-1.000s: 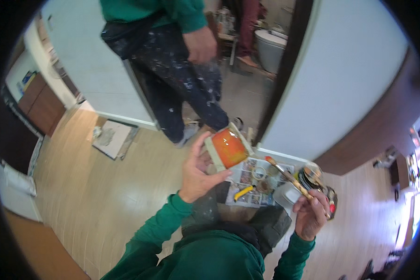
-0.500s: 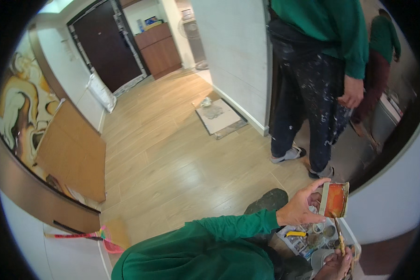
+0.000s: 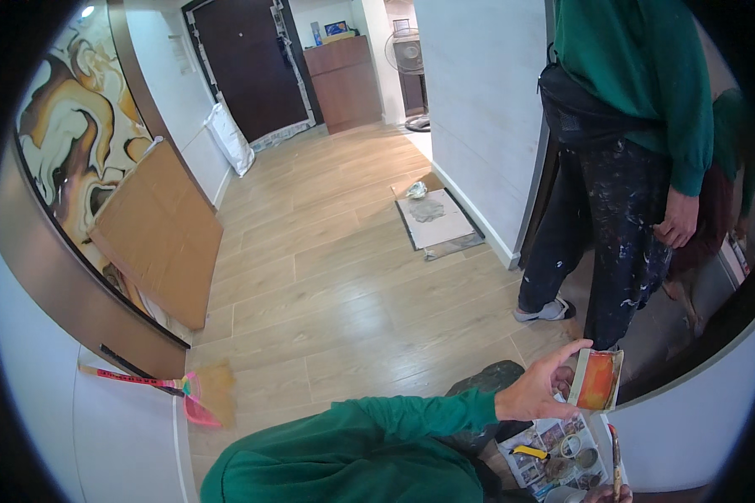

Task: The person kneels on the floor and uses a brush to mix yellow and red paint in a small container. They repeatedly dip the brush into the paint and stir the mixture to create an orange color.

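Note:
My left hand [image 3: 535,387], in a green sleeve, grips a small rectangular piece [image 3: 597,380] by its pale edge. Its sunken face is wet-looking orange-red, framed by cream sides. Below it, my right hand [image 3: 610,495] shows only partly at the lower edge, closed on a slim paintbrush [image 3: 617,469]. The brush stands upright, its tip apart from the orange face. Newspaper [image 3: 524,474] lies beneath, bearing a yellow-handled cutter [image 3: 529,451] and several small round pots [image 3: 587,458].
A person [image 3: 617,184] in green top and paint-spotted trousers stands close at the right. A stained board [image 3: 436,220] lies on the wood floor by the wall corner. At left are a leaning cardboard sheet [image 3: 161,235], a broom [image 3: 210,392] and a pink dustpan [image 3: 200,412].
The brush tip has come away from the orange face, and my right hand sits lower in view. My view has shifted, so the room appears moved to the right.

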Available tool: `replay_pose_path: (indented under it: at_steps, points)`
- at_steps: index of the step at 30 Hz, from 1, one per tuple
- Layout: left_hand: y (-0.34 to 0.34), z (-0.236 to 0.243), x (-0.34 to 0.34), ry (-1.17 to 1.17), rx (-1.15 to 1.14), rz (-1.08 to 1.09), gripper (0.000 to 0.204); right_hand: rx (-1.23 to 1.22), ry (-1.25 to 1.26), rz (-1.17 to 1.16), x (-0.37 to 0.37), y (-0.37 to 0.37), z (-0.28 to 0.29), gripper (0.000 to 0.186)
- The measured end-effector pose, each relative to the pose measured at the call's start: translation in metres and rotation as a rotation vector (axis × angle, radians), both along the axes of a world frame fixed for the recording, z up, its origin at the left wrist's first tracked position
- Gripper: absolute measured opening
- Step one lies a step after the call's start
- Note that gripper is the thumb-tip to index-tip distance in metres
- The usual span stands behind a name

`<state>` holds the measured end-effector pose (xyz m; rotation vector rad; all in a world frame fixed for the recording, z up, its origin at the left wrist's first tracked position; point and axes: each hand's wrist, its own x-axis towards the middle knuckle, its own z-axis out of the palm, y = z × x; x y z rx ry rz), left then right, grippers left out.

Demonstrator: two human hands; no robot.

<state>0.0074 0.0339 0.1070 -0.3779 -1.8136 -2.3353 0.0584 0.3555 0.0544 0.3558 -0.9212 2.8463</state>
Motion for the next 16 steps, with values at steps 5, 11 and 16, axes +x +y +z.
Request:
replay_pose_path:
  at_steps: [5,11,16]
  points:
    - [-0.011,-0.002,0.011,-0.02,0.025,-0.018,0.104,0.878,-0.212,-0.501,-0.002,-0.018,0.004,0.036]
    - [-0.019,-0.014,0.018,-0.079,0.086,-0.071,0.104,0.635,-0.242,-0.358,0.001,-0.014,0.006,0.04]
    - [-0.021,-0.017,0.02,-0.103,0.078,-0.085,0.104,0.758,-0.153,-0.427,-0.002,0.01,-0.033,0.051]
